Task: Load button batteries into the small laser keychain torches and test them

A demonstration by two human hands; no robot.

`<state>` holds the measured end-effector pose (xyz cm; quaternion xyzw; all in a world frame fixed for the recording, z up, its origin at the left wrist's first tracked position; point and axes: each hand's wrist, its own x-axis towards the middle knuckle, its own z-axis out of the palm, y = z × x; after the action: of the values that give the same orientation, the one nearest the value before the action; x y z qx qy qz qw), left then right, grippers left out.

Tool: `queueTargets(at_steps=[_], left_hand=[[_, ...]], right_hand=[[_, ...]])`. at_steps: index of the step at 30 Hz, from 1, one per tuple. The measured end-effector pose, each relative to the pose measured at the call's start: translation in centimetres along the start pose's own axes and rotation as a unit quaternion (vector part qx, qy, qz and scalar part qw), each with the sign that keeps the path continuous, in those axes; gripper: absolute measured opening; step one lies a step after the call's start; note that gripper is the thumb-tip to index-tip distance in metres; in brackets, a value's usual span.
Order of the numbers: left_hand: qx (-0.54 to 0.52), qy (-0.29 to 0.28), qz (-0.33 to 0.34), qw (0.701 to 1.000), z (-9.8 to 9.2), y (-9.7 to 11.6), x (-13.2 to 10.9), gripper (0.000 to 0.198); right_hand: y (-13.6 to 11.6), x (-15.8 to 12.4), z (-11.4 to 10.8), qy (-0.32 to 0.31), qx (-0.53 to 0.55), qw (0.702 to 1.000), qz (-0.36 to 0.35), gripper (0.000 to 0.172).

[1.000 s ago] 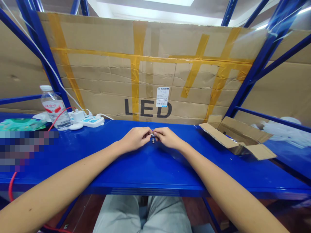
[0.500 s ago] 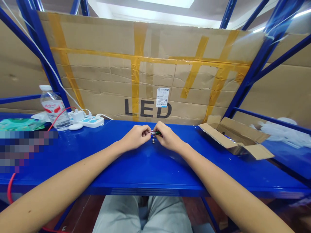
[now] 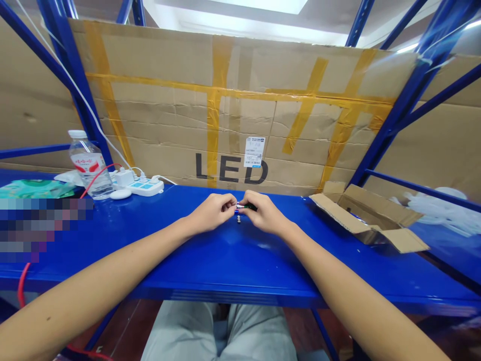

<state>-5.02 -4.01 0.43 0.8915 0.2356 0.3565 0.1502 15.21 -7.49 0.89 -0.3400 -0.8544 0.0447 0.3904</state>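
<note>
My left hand (image 3: 212,212) and my right hand (image 3: 263,213) meet over the middle of the blue shelf (image 3: 233,260), fingers pinched together. Between the fingertips is a small part (image 3: 244,206) with a silvery end and a dark green body; both hands grip it. Just below it, a tiny silvery piece (image 3: 239,219) rests on the shelf surface. What the small part is cannot be made out.
An open cardboard box (image 3: 370,220) lies to the right. A water bottle (image 3: 89,165), a white power strip (image 3: 145,186) and a red cable (image 3: 98,175) sit at the back left. A big taped "LED" carton (image 3: 233,110) stands behind.
The hands stay pinched together at the same spot. The green part shows a little more on the right hand's side. The camera has shifted slightly.
</note>
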Motion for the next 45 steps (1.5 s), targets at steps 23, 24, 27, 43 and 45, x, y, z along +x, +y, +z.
queueTargets(at_steps=[23,24,27,43,45], left_hand=[[0.26,-0.026,0.265,0.928,0.6,0.8,-0.9,0.021],[0.255,-0.024,0.264,0.93,0.6,0.9,-0.9,0.022],[0.256,-0.025,0.264,0.93,0.8,1.0,-1.0,0.024],[0.235,-0.012,0.152,0.96,-0.9,0.3,0.1,0.021],[0.209,0.008,0.129,0.969,-1.3,0.2,0.2,0.016]], right_hand=[[0.1,0.0,-1.5,-0.226,0.432,0.801,0.347,0.018],[0.2,0.0,-1.6,-0.229,0.441,0.791,0.358,0.016],[0.5,0.1,-1.7,-0.239,0.458,0.768,0.379,0.014],[1.2,0.7,-2.9,-0.119,0.292,0.885,0.342,0.037],[2.1,0.5,-4.2,-0.054,0.099,0.923,0.367,0.037]])
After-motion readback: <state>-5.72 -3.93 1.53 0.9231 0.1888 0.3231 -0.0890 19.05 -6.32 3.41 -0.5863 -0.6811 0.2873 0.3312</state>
